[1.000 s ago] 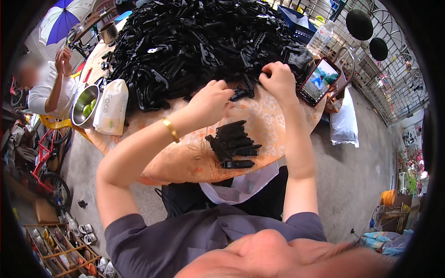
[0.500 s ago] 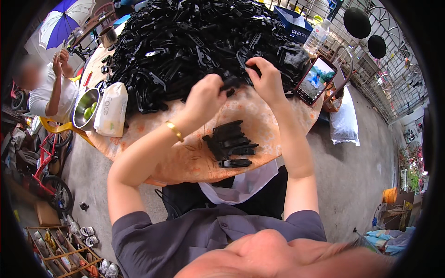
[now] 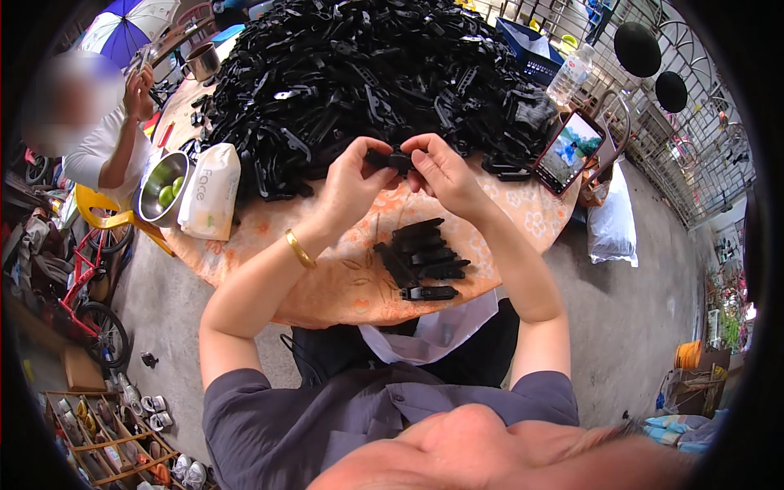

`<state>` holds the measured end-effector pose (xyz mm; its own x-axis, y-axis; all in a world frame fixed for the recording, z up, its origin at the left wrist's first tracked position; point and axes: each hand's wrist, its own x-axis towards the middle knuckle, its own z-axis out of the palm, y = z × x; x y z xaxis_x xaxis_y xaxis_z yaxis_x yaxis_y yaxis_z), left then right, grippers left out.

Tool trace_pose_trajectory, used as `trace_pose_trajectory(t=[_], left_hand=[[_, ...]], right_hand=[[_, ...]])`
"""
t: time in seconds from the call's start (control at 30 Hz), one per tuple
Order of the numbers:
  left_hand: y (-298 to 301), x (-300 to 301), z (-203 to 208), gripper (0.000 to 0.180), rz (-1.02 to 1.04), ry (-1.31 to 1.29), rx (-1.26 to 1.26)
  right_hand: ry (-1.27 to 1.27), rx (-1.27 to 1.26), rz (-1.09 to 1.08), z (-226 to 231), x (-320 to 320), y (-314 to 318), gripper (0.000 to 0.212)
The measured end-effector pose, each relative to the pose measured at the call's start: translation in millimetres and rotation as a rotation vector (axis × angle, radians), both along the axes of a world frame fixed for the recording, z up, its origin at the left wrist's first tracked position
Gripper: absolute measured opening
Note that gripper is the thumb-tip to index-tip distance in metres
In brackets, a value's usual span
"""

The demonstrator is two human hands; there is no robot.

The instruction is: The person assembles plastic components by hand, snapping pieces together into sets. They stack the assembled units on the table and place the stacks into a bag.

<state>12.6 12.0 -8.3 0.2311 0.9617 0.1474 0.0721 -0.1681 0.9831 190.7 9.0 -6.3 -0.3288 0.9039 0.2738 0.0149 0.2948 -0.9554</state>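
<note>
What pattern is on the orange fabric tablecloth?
Orange fabric tablecloth: pale flower print, clearest in the head view.

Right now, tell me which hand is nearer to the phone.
The right. The right hand is left of the phone and apart from it, fingers at a small black part; the left hand is farther left, at that part's other side.

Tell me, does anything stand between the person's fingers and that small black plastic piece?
Nothing visible does: the left hand and right hand hold the small black plastic piece between them, and the large heap of black plastic parts lies beyond.
</note>
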Motion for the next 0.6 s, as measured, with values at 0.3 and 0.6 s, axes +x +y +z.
trace_pose_trajectory(t=[0.3,0.6], left_hand=[[-3,-3,10,0.032,-0.096,0.225,-0.003],[11,-11,3,0.036,-0.231,-0.007,0.038]], right_hand=[[-0.280,0.141,-0.099,0,-3,-2,0.017],[-0.332,0.404,-0.102,3,19,7,0.040]])
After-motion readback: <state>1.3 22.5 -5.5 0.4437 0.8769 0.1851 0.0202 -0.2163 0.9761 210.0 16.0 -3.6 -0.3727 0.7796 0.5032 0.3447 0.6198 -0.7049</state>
